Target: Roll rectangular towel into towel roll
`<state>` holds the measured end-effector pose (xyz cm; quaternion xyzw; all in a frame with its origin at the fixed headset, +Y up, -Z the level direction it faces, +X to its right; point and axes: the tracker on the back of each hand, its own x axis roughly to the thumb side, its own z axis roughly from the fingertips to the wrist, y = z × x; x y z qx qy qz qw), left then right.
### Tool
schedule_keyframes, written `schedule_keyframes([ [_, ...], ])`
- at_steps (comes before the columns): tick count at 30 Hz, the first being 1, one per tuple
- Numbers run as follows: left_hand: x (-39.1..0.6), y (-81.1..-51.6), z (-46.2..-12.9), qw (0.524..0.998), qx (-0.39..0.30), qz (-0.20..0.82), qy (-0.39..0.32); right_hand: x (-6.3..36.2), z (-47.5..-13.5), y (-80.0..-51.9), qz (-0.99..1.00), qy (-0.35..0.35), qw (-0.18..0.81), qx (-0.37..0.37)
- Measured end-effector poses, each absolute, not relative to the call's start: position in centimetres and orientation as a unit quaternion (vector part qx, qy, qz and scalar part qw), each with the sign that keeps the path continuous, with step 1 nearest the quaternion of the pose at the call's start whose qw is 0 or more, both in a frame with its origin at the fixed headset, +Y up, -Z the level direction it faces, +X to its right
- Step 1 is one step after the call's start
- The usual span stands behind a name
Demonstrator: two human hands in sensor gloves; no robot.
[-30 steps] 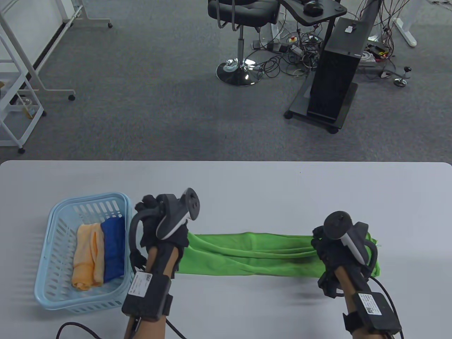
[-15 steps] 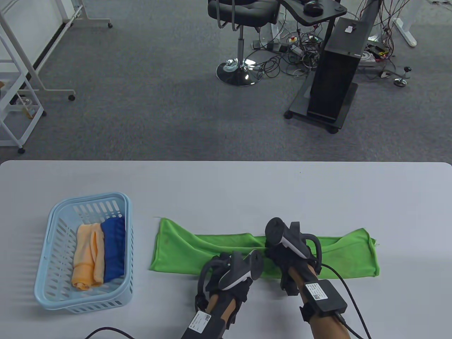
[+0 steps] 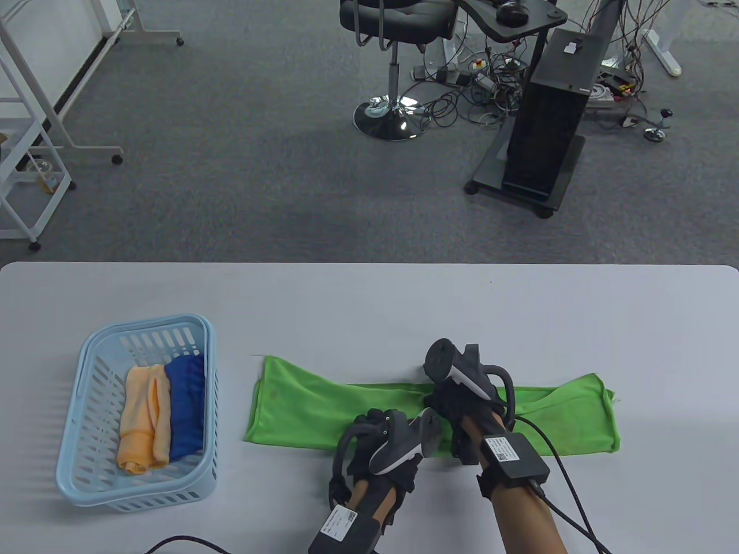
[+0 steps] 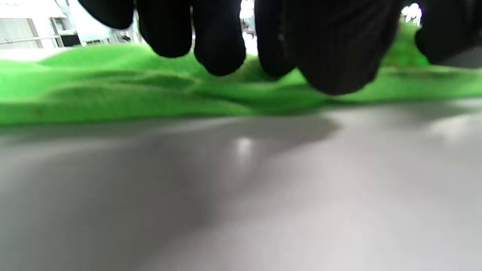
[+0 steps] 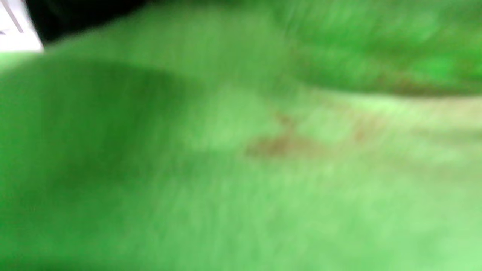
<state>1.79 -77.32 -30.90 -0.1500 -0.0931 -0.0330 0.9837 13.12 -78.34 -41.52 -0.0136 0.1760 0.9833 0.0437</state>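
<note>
A green towel (image 3: 300, 410) lies flat and long, left to right, on the grey table (image 3: 404, 311), with wrinkles along its middle. My left hand (image 3: 378, 424) is at the towel's near edge, close to its middle. In the left wrist view its fingers (image 4: 220, 49) hang spread over the towel (image 4: 113, 86), with the tips at the cloth's near edge. My right hand (image 3: 447, 404) rests on the towel's middle, just right of the left hand, its fingers hidden under the tracker. The right wrist view is filled by blurred green towel (image 5: 263, 169).
A light blue plastic basket (image 3: 144, 329) stands at the left of the table, holding an orange towel roll (image 3: 141, 418) and a blue towel roll (image 3: 186, 404). Beyond the table's far edge are an office chair (image 3: 392, 23), a black stand (image 3: 548, 115) and cables.
A second ago each hand held one end of the towel, pulled taut. Both have let go and come to the towel's middle; the towel's ends now lie flat.
</note>
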Motion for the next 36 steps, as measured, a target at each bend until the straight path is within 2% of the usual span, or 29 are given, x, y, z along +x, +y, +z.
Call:
schedule_keyframes([
  [2, 2.0, -77.7, -31.0, 0.982, -0.157, -0.046, -0.094, 12.9, -41.6, -78.2, 0.986, 0.149, 0.071, -0.017],
  [4, 2.1, -77.6, -31.1, 0.988, -0.129, -0.022, -0.087, 13.0, -41.5, -77.8, 0.985, 0.172, 0.031, -0.013],
  [5, 2.0, -77.5, -31.2, 0.986, -0.137, -0.034, -0.089, 13.1, -41.4, -77.6, 0.983, 0.181, 0.025, -0.015],
  [7, 1.6, -76.8, -31.0, 0.986, -0.133, -0.029, -0.092, 13.8, -41.2, -76.7, 0.979, 0.194, 0.046, -0.025],
  [11, -1.2, -72.9, -31.3, 0.992, -0.091, 0.060, -0.069, 16.4, -39.9, -73.3, 0.960, 0.168, 0.216, -0.063],
  [16, -6.3, -68.2, -32.4, 0.983, -0.042, 0.177, -0.029, 18.2, -37.0, -67.8, 0.906, 0.133, 0.399, -0.047],
  [19, -8.5, -65.9, -32.2, 0.975, -0.041, 0.220, -0.003, 18.1, -35.4, -65.2, 0.881, 0.108, 0.458, -0.053],
  [23, -9.8, -63.2, -30.6, 0.949, 0.007, 0.314, -0.029, 17.2, -34.0, -63.5, 0.883, 0.091, 0.458, -0.039],
  [25, -8.7, -63.0, -30.3, 0.924, -0.032, 0.365, -0.109, 16.7, -33.3, -63.1, 0.881, 0.075, 0.465, -0.049],
  [27, -7.2, -63.2, -30.2, 0.925, -0.089, 0.345, -0.133, 16.6, -33.0, -63.0, 0.875, 0.071, 0.477, -0.052],
  [28, -6.3, -63.5, -30.3, 0.933, -0.092, 0.318, -0.142, 16.6, -32.7, -63.0, 0.869, 0.074, 0.487, -0.053],
  [31, -5.2, -63.1, -30.3, 0.962, -0.005, 0.247, -0.120, 17.2, -32.1, -62.4, 0.865, 0.062, 0.495, -0.050],
  [32, -5.3, -62.7, -30.3, 0.965, 0.015, 0.235, -0.115, 17.5, -32.0, -62.1, 0.877, 0.059, 0.477, -0.025],
  [36, -6.0, -60.5, -30.5, 0.965, -0.003, 0.234, -0.118, 17.0, -31.5, -61.0, 0.932, 0.100, 0.331, 0.103],
])
